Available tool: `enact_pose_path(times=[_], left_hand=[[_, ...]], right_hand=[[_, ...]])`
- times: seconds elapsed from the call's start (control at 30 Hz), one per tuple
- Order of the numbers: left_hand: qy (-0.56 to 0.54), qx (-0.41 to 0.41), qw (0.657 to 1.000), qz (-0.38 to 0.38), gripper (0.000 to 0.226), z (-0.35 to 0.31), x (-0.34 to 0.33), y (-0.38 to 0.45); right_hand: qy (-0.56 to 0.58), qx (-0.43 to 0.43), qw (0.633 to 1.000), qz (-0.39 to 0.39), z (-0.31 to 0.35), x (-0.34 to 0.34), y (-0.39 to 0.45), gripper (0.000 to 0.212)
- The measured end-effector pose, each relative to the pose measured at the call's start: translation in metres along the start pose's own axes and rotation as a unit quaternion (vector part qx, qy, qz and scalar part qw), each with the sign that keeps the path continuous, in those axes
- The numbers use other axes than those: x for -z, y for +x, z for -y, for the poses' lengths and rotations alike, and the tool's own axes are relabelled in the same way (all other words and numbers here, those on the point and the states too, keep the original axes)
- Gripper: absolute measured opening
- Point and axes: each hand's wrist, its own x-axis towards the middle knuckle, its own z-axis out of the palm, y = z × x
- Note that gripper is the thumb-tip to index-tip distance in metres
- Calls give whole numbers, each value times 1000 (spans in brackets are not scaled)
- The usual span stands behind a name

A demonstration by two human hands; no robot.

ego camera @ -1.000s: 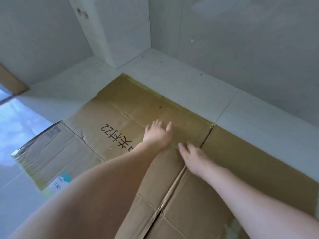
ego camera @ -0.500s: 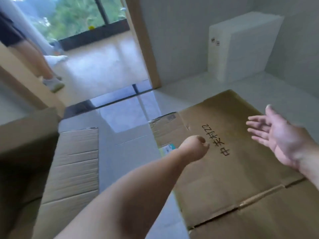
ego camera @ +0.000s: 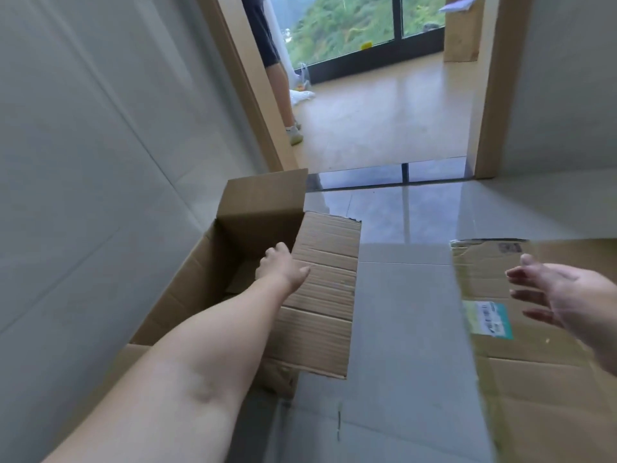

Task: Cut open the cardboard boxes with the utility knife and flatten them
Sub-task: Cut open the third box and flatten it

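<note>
- Standing against the tiled wall point(ego camera: 83, 162) at the left, an open cardboard box point(ego camera: 233, 248) is seen, its long flap point(ego camera: 324, 295) folded out over the floor point(ego camera: 407, 329).
- The left hand point(ego camera: 283, 267) is reached over the box's rim where the flap begins; its fingers are curled, but whether the edge is gripped cannot be told.
- A flattened box point(ego camera: 534, 396) with a teal label point(ego camera: 489, 319) is laid on the floor at the right.
- The right hand point(ego camera: 567, 295) is held above it, fingers spread, nothing grasped.
- No utility knife is visible.
</note>
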Motion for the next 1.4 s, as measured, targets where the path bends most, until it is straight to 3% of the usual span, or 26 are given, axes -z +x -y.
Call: enact_pose_path(times=[0.1,0.37,0.5,0.57,0.63,0.7,1.0,1.27,1.33,1.4], left_hand=[[-110,62,990,60,83,8,-15,15],[-149,58,981,108,44,12,-37,43],[-65,17,996,62,29,5,-36,40],[-70,4,996,46,25,-6,-31,37],[-84,-14,996,27,19,-25,-22,32],[-102,-46,994,14,11,-49,-14,25],[-153,-201,968,-6,29,-162,5,-34],[-238,-323,916,-25,32,-254,46,-98],[-277,-347,895,-25,32,-279,59,-120],[-313,-372,874,-17,30,-305,69,-146]], right_hand=[[-9,-2,1000,-7,-7,-6,-3,109],[-35,-7,998,-44,-8,10,-9,109],[-28,-1,999,-45,3,8,-15,75],[-32,2,998,-48,10,8,-18,67],[-37,5,998,-45,19,8,-21,35],[-52,9,997,-51,26,8,-22,25],[-95,16,992,-79,39,38,-42,30],[-175,25,972,-152,58,95,-69,22],[-199,24,964,-174,69,110,-75,30],[-215,-1,954,-209,82,127,-79,56]])
